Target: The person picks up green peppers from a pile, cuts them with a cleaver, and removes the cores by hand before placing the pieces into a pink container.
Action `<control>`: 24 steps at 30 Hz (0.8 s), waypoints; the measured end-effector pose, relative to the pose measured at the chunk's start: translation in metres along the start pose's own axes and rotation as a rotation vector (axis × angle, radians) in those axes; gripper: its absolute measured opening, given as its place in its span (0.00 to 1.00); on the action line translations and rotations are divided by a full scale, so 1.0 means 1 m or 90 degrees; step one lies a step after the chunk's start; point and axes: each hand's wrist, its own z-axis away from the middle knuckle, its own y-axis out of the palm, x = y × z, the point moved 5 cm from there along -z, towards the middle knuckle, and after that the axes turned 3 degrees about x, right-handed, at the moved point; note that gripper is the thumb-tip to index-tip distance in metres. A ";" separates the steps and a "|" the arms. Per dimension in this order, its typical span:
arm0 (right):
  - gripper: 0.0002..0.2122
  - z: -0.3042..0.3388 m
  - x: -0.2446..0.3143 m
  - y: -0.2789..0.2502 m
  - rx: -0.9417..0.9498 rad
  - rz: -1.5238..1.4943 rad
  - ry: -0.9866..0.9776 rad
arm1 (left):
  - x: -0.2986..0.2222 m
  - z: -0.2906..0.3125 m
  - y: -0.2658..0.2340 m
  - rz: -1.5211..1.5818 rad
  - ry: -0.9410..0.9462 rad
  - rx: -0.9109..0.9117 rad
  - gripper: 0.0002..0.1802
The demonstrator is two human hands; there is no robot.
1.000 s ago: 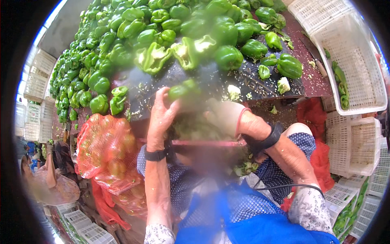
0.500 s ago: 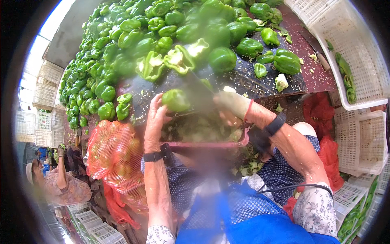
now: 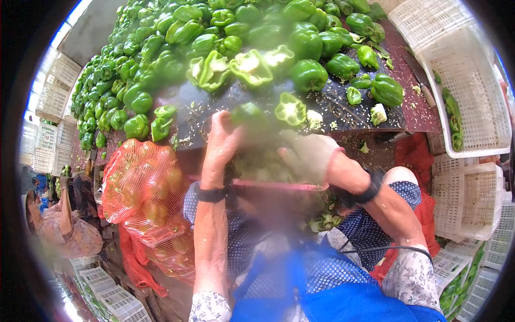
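Observation:
My left hand [image 3: 222, 139] is closed around a green bell pepper [image 3: 249, 116] at the near edge of the table. My gloved right hand [image 3: 311, 155] is closed beside it, over a pink-rimmed tub [image 3: 279, 185]. A dark knife blade showed in this hand a moment ago; a blurred smear over the middle now hides most of it. Just beyond lie a cut bell pepper piece [image 3: 291, 109], its pale inside showing, and a whitish seed core [image 3: 314, 119]. Opened pepper halves [image 3: 251, 67] rest farther back on the dark sheet [image 3: 343, 114].
A large heap of green bell peppers [image 3: 120, 75] covers the far left table. A red mesh sack [image 3: 142, 185] stands left of my forearm. White plastic crates [image 3: 475, 70] line the right side. Another person [image 3: 67, 228] sits at the far left. Scraps lie below the tub.
The view has shifted slightly. My right hand has come nearer to me and turned, and the blade no longer shows clearly. The cut pepper piece beyond it, mostly hidden before, is now visible.

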 end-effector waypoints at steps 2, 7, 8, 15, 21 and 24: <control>0.15 -0.018 0.022 0.012 0.042 0.204 -0.106 | 0.006 0.003 -0.009 0.016 0.028 -0.023 0.24; 0.12 -0.022 0.015 0.017 0.079 0.157 0.033 | 0.001 0.003 -0.011 0.026 0.020 -0.018 0.23; 0.15 -0.031 0.013 0.018 0.093 0.202 -0.057 | -0.003 0.003 -0.005 0.029 0.024 -0.016 0.23; 0.13 -0.049 -0.062 0.017 0.205 -0.411 -0.056 | -0.003 0.014 -0.009 -0.037 0.032 0.022 0.25; 0.12 0.001 -0.063 -0.005 0.088 -0.294 -0.200 | -0.008 0.015 -0.023 0.171 -0.096 0.034 0.30; 0.18 0.032 -0.043 -0.052 -0.046 -0.474 0.065 | -0.009 0.015 -0.022 0.190 -0.105 -0.019 0.29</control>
